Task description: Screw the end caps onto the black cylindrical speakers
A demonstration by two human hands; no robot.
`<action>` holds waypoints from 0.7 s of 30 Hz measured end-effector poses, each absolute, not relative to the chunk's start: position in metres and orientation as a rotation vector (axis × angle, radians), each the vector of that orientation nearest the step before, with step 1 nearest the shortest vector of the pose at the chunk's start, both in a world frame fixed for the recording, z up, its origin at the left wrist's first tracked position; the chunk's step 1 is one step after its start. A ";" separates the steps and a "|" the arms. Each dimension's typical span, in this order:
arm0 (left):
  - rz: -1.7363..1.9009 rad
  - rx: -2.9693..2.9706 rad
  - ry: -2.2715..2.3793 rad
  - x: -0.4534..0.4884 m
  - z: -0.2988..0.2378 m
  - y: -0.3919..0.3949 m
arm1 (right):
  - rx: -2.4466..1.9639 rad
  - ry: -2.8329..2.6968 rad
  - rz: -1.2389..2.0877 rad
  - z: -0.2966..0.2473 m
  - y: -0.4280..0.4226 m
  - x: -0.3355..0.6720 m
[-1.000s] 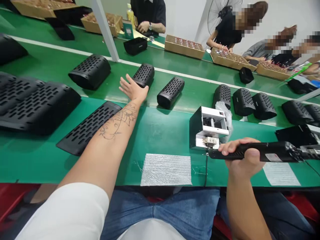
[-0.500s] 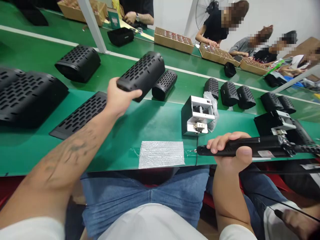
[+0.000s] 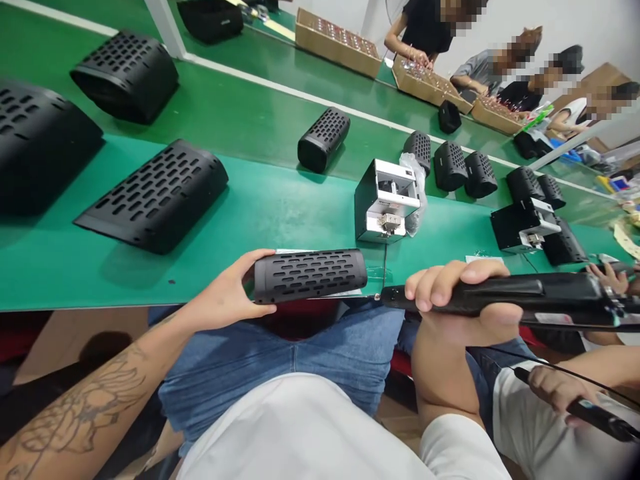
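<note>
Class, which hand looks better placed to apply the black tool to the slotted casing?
Probably the right hand: it holds the black tool, its tip pointing toward the slotted casing. The left hand holds that casing by one end.

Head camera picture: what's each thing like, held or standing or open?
Held case: gripped at one end
Left hand: closed around that end
Black tool: held, tip towards case
Right hand: wrapped around the tool
Nearest machine: standing upright
Clear plastic: crumpled
Cardboard boxes: open-topped
</note>
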State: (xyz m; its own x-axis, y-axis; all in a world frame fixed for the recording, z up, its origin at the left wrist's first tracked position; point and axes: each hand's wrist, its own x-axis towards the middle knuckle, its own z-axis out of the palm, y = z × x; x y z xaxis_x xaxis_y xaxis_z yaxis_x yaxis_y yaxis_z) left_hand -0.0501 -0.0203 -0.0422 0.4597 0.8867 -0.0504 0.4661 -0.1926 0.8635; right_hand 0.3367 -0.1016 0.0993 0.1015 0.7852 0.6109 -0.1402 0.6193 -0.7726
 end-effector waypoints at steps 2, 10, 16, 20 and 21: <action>0.588 1.842 1.163 -0.049 -0.042 -0.020 | -0.604 -1.305 0.733 0.092 -0.097 0.328; 0.608 1.876 1.157 -0.048 -0.045 -0.022 | -0.632 -1.283 0.668 0.068 -0.079 0.308; 0.515 1.853 1.192 -0.047 -0.039 -0.025 | -0.594 -1.292 0.769 0.067 -0.074 0.306; 0.482 1.873 1.191 -0.045 -0.034 -0.027 | -0.613 -1.370 0.873 0.066 -0.069 0.319; 0.502 1.889 1.177 -0.045 -0.034 -0.027 | -0.624 -1.392 0.904 0.066 -0.068 0.322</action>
